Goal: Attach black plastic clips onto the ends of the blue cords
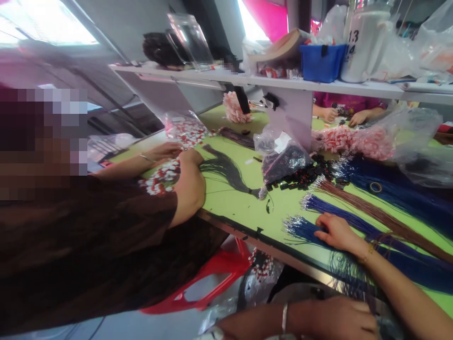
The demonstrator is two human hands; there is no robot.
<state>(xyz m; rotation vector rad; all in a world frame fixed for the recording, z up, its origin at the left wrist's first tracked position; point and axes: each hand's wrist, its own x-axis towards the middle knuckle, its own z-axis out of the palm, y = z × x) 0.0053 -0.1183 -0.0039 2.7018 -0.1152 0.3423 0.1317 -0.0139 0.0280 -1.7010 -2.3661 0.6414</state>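
Two bare hands were shown low in the frame. Nearest, at the lower right edge, the left hand (350, 318) was seen from behind with its fingers bent; whether anything was held in it could not be told. Just above it, dark strands (348, 271) were draped over the table edge. Right of centre, the right hand (339, 231) was laid over a blue wire bundle (308, 230), half curled, thumb and forefinger parted; whether a strand was gripped could not be made out. The bundle was spread on the green tabletop (226, 208), silver tips pointed leftward.

By judgement, single strands were being sorted or picked near those tips; for the next move, a light pinch would be called for, so that neighbouring strands were not dragged.

Beyond, a purple-blue bundle (331, 208) and brown wires (368, 200) were laid alongside. Black connectors (295, 178) were heaped past these, mid-frame. At upper right, a co-worker's hands (331, 114) were glimpsed beneath the shelf (283, 81).
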